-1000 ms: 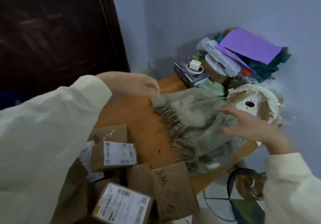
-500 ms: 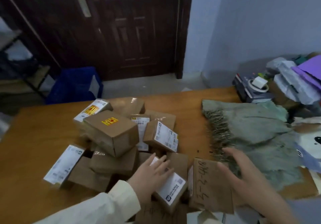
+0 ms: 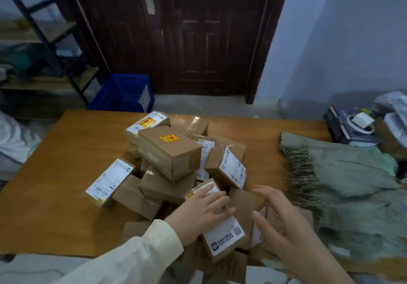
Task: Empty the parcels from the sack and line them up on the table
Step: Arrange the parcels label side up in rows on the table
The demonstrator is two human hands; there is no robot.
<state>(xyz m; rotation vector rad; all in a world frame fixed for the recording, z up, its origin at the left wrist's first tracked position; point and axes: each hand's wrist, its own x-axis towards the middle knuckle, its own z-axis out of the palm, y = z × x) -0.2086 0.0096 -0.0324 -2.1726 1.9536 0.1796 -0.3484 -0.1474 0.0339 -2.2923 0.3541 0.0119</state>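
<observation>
Left hand (image 3: pixel 199 214) flat on labelled cardboard parcel (image 3: pixel 222 224) (boxy, taped); right hand (image 3: pixel 278 222) spread, empty.

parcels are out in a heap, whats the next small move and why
Probably close both hands on the near labelled parcel and carry it to the bare table on the left. The left hand already rests on it, the right hand hovers open beside it, and the pile is unsorted.

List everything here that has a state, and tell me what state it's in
Parcels: heaped in a jumble on the table, not lined up.
Sack: lying flat and slack beside the pile.
Left hand: fingers straight, resting on a labelled parcel.
Right hand: open, hovering next to that parcel.
Door: closed.
</observation>
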